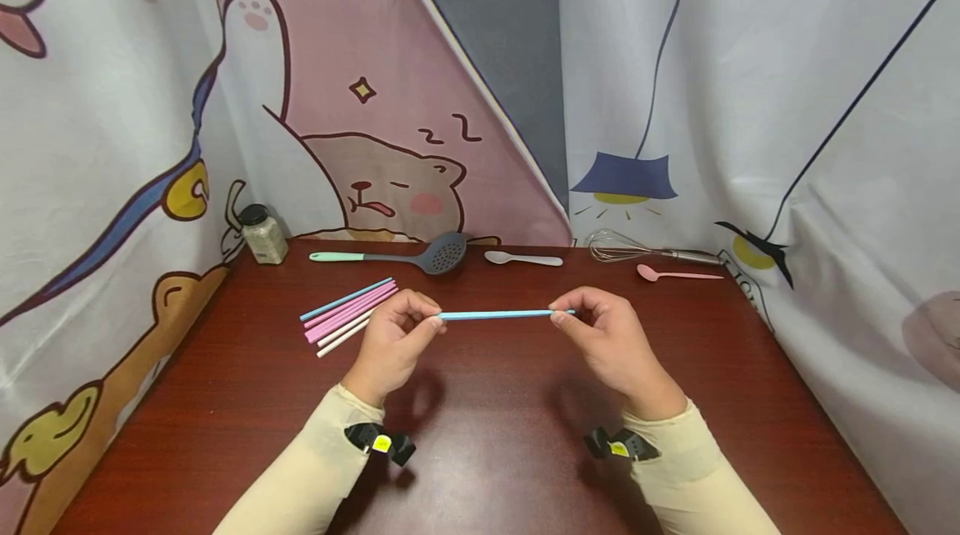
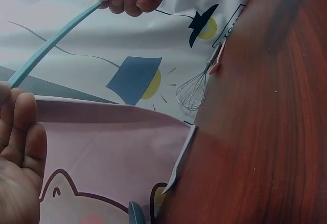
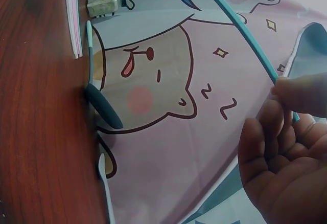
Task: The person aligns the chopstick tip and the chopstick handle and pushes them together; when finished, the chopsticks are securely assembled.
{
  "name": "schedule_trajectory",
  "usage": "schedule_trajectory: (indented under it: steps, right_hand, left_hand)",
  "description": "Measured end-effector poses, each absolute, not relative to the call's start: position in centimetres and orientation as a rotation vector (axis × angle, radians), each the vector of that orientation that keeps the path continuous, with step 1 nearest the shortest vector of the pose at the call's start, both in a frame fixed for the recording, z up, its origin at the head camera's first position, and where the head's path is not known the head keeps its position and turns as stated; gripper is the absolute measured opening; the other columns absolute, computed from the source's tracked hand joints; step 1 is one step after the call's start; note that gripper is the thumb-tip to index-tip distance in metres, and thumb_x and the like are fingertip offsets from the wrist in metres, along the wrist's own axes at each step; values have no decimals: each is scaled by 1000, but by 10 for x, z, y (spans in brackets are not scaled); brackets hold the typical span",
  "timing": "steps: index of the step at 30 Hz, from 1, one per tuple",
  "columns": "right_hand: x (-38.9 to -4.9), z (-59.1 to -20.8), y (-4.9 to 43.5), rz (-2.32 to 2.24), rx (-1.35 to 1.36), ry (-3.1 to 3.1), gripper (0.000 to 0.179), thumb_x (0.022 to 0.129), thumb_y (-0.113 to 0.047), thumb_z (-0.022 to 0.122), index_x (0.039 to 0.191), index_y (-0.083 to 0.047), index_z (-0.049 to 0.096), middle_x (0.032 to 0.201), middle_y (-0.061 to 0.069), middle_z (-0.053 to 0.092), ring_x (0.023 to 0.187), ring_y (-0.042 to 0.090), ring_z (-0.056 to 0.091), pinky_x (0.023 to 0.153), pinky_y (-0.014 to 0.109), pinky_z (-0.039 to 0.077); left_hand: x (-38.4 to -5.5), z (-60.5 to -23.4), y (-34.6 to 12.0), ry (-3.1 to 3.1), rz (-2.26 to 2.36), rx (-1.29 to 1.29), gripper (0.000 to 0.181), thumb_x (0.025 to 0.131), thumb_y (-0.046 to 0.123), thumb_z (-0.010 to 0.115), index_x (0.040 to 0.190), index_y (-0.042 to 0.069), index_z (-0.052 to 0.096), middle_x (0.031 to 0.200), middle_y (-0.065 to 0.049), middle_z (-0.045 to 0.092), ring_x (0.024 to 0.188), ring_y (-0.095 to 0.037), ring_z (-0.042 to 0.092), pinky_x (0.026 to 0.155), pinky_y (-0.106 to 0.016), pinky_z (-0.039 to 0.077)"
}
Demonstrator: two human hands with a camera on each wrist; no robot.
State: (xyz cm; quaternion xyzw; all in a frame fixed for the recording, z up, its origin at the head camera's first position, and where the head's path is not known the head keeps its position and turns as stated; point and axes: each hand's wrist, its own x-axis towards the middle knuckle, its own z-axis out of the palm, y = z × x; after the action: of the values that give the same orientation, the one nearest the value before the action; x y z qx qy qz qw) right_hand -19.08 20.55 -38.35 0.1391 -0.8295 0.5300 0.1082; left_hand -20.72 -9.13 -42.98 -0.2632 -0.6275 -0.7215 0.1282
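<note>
A long light-blue straw [image 1: 495,315] stretches level between the two hands, raised over the table. My left hand [image 1: 392,345] pinches its left end between thumb and fingertips. Near the other end, my right hand [image 1: 617,350] holds it the same way, and a short tip pokes out past the fingers. In the right wrist view, the thumb presses the straw [image 3: 244,32] against the fingers. Beside and partly behind the left hand lies a bundle of straws [image 1: 341,318] in blue, pink and white.
Along the back of the brown table [image 1: 480,452] lie a slotted skimmer [image 1: 444,254], a white spoon [image 1: 525,258], a whisk [image 1: 622,247] and a pink spoon [image 1: 678,274]. A black-lidded jar [image 1: 264,237] stands at the back left. Printed curtains [image 1: 480,35] hang behind.
</note>
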Motion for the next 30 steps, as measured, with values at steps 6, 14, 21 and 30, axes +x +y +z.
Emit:
schedule_trajectory:
  steps: [6, 14, 21, 30]
  right_hand:
    - [-194, -384, 204, 1593, 365, -2474, 5, 95, -3, 74, 99, -3, 76, 83, 6, 70, 73, 10, 58, 65, 24, 48]
    - [-197, -385, 207, 1617, 307, -2428, 10, 96, -4, 74, 103, 2, 75, 84, 1, 69, 77, 9, 61, 69, 22, 51]
    - [-197, -385, 208, 1686, 322, -2392, 12, 95, -4, 74, 105, 5, 73, 82, -4, 67, 74, 7, 60, 67, 22, 50]
    - [-198, -386, 207, 1731, 340, -2374, 12, 95, -3, 75, 104, 5, 73, 82, -5, 67, 73, 8, 60, 66, 22, 51]
  left_hand:
    - [-212, -434, -95, -1865, -2087, -720, 6, 92, -14, 64, 95, -12, 58, 90, 3, 68, 79, -7, 68, 73, -25, 59]
    - [-226, -439, -112, -1832, -2112, -636, 6, 91, -16, 61, 95, -14, 57, 90, 3, 67, 77, -9, 68, 73, -24, 59]
    - [-247, -450, -140, -1813, -2096, -403, 8, 89, -18, 60, 96, -20, 56, 83, -1, 69, 74, -8, 67, 71, -21, 57]
    - [-268, -466, -197, -1678, -2032, -47, 6, 88, -20, 54, 89, -17, 58, 73, 1, 67, 65, -12, 66, 68, -23, 56]
